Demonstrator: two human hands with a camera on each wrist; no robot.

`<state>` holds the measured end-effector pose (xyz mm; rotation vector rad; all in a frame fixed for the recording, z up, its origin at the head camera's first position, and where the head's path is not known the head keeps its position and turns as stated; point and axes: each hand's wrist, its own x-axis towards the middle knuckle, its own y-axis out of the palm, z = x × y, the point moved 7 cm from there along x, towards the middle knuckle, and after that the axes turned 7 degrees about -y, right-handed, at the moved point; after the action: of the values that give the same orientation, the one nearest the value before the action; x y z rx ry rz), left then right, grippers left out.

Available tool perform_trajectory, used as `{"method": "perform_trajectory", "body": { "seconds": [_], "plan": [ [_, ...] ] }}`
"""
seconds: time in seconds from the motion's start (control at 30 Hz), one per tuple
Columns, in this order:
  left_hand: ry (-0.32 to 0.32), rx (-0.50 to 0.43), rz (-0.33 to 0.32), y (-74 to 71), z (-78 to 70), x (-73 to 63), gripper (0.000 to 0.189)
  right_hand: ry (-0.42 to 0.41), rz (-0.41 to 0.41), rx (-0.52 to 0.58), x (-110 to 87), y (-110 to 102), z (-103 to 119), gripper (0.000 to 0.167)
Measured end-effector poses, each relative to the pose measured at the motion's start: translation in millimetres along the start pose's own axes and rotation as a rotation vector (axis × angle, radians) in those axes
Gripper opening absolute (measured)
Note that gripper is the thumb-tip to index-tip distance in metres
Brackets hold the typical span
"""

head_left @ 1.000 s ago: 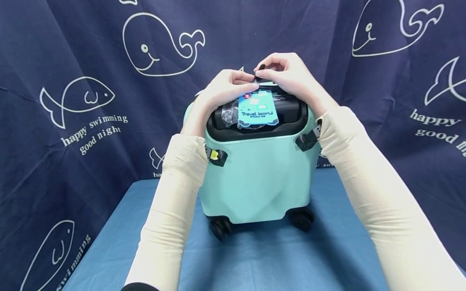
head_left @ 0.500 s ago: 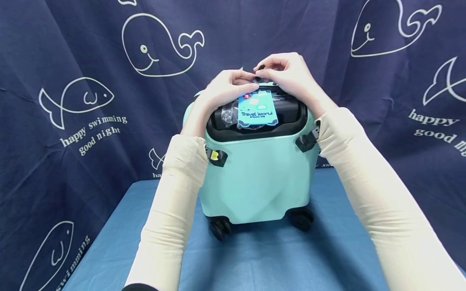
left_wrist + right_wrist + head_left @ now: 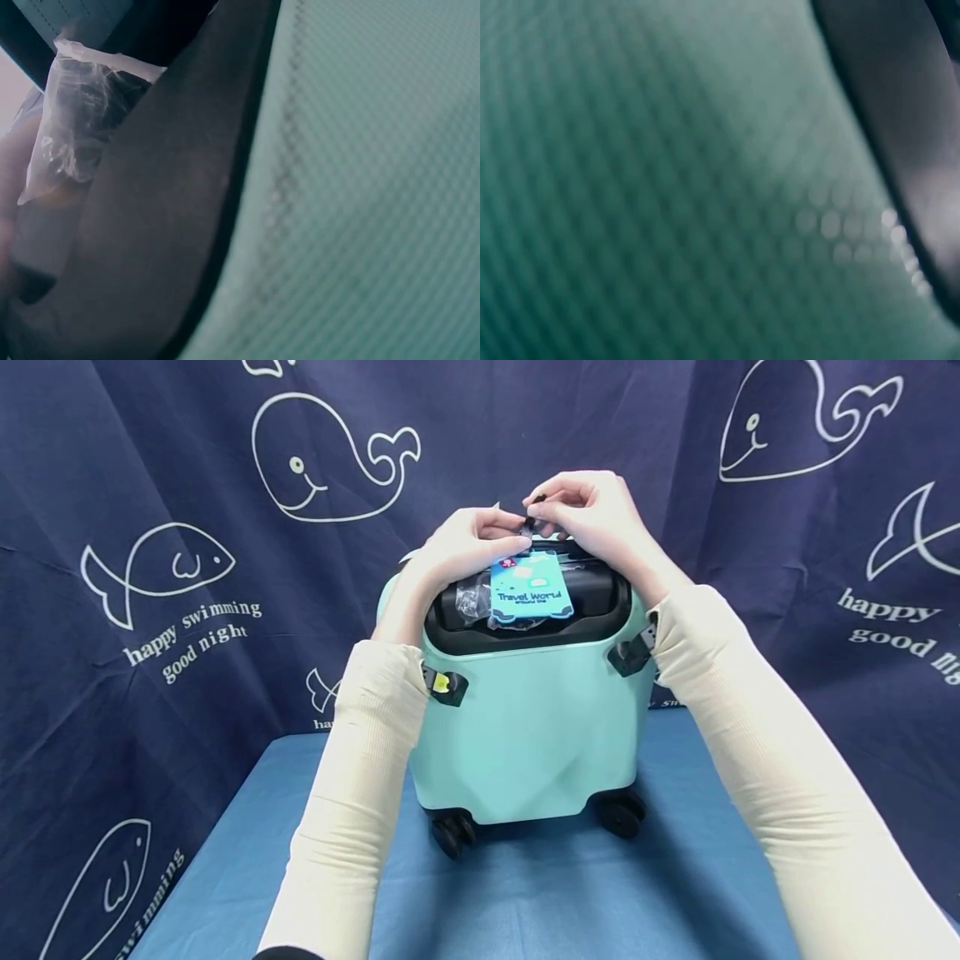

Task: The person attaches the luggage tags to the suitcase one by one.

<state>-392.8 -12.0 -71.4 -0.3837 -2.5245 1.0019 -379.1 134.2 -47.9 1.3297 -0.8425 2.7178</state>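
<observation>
A mint-green suitcase point(image 3: 525, 735) stands upright on its black wheels in the head view. From its top handle hangs a blue luggage tag point(image 3: 531, 589) printed "Travel World", on a dark strap point(image 3: 531, 520). My right hand point(image 3: 596, 514) pinches the strap's upper end between thumb and forefinger. Just below, my left hand point(image 3: 468, 542) pinches the strap's lower part close above the tag. The fingers partly cover the handle. In the left wrist view, clear plastic wrap point(image 3: 82, 120) shows by the black top panel point(image 3: 165, 180). Ribbed green shell point(image 3: 667, 187) fills most of the right wrist view.
The suitcase rests on a blue cloth-covered table point(image 3: 525, 893). Behind it hangs a navy curtain point(image 3: 465, 427) with white whale and fish drawings. Small black wrist cameras point(image 3: 630, 656) sit at both cuffs, close to the suitcase front.
Both hands stay at the strap with almost no movement. My fingers shift slightly, and a little more of the strap shows between them now. The whole view drifts very slightly.
</observation>
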Motion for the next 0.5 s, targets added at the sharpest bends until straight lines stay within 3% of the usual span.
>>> {"method": "perform_trajectory", "body": {
  "seconds": [0.5],
  "plan": [
    [0.002,0.040,-0.059,-3.5,0.8,-1.7,0.040,-0.023,0.041,0.031,1.3,4.6,-0.9,0.019]
  ]
}}
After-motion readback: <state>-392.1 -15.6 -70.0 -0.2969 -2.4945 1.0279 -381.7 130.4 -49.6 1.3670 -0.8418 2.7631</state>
